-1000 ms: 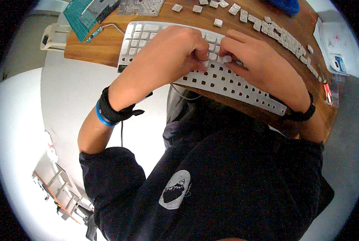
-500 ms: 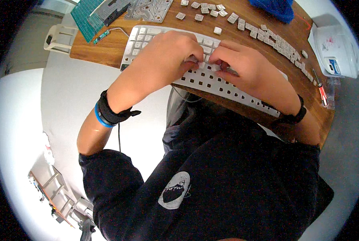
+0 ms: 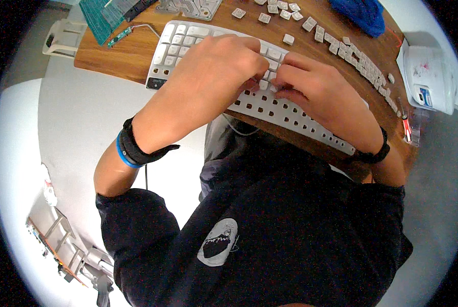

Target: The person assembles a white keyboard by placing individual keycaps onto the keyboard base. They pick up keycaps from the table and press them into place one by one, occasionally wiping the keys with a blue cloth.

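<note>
A white keyboard [image 3: 262, 108] lies across the front of the wooden table. White keycaps [image 3: 198, 31] cover its left and far parts. Bare square holes show along its near and right parts. Over the middle of the keyboard, my left hand [image 3: 224, 64] is closed, its fingers curled down; what they hold, if anything, is hidden. Just right of it, my right hand [image 3: 316, 84] is closed, thumb and fingers pinching a small white keycap [image 3: 274, 88] low over the keys. Both sets of fingertips are close together.
Loose keycaps [image 3: 359, 62] lie in a long curved band beyond the keyboard. At the far left are a green cutting mat [image 3: 97, 23], a small circuit board [image 3: 120, 37] and a metal plate [image 3: 198, 7]. A blue cloth [image 3: 362, 15], screwdriver [image 3: 406, 128] and clear bin [image 3: 431, 77] stand right.
The view has shifted a little, so the keyboard and table sit slightly differently. My fingertips stay over the middle of the keyboard, and the right fingers have drawn closer to the keys.
</note>
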The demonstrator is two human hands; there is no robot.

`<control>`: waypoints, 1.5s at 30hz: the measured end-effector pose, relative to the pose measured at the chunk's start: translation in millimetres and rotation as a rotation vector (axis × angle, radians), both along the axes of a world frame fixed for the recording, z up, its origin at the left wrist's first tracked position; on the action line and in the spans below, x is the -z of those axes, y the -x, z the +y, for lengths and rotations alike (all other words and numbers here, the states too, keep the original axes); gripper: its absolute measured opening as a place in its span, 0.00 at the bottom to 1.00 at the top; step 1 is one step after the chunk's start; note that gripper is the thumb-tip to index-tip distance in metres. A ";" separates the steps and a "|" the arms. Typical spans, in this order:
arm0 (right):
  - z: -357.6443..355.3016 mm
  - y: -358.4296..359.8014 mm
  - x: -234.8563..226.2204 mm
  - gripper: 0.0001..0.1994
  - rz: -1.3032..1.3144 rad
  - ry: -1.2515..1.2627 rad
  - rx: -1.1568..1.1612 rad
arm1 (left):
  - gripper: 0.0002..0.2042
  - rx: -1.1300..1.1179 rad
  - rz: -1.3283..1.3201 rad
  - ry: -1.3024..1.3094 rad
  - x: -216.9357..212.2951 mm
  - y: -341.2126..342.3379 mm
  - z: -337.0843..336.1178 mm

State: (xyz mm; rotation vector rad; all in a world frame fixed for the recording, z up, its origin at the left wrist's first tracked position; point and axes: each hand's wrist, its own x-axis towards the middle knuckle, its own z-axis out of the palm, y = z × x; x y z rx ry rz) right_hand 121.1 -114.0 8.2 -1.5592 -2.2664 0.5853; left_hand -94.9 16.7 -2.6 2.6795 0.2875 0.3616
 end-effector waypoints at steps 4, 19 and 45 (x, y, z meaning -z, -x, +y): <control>2.2 1.2 -4.4 0.06 -0.048 0.004 -0.031 | 0.04 -0.020 -0.016 -0.016 0.4 1.6 -2.1; -3.8 9.9 0.4 0.10 0.046 0.047 0.095 | 0.05 -0.022 -0.046 -0.002 4.0 4.5 0.2; 11.2 12.8 -9.9 0.04 -0.172 -0.094 -0.073 | 0.04 -0.023 -0.030 -0.034 6.6 1.4 1.9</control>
